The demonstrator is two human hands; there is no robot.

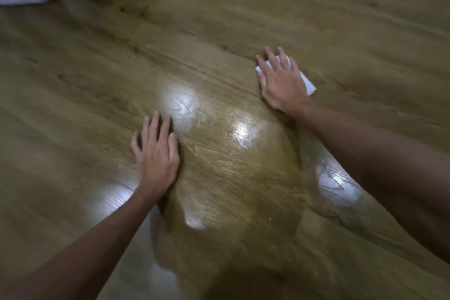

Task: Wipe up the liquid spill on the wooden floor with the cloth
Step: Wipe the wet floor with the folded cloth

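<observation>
Right hand (282,80) flat, fingers spread, pressing the cloth (308,81) on the floor (243,7), beyond the spill's far right edge. Left hand (155,153) flat and empty at the spill's (233,178) left edge. Risks: small folded cloth may saturate and smear the wide puddle; left palm could slip on wet boards. Cloth white, thin; floor grained, glossy wood planks; spill a shiny, rounded film.

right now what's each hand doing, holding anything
Left hand: open, flat on the wooden floor, holding nothing.
Right hand: open, fingers straight, pressing the white cloth down.
</observation>
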